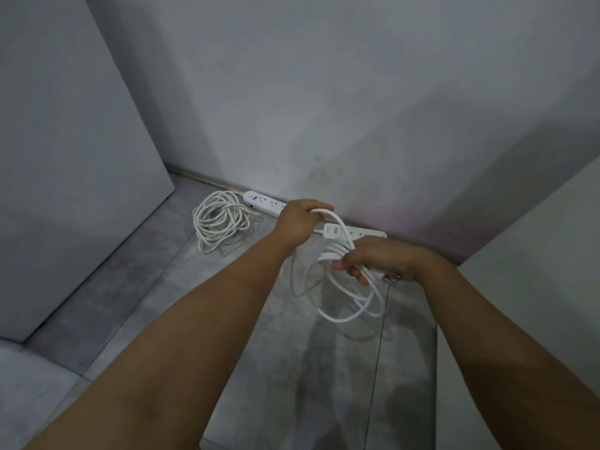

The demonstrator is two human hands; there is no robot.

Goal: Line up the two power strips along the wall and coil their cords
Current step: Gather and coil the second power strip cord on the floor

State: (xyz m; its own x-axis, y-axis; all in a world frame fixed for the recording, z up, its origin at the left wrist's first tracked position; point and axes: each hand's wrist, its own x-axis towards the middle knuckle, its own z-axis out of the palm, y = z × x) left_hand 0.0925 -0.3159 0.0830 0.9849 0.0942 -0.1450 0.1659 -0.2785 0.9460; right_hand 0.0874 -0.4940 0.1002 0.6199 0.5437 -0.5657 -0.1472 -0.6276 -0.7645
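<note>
Two strips lie end to end on the floor against the wall: the left strip with its cord coiled beside it, the right strip partly behind your hands. Your left hand closes its fingers around a white loop of the right cord. Your right hand grips the gathered coils, the plug poking out beneath it.

The grey tiled floor carries two white power strips along its far edge and a loose cord coil near the far left corner.
</note>
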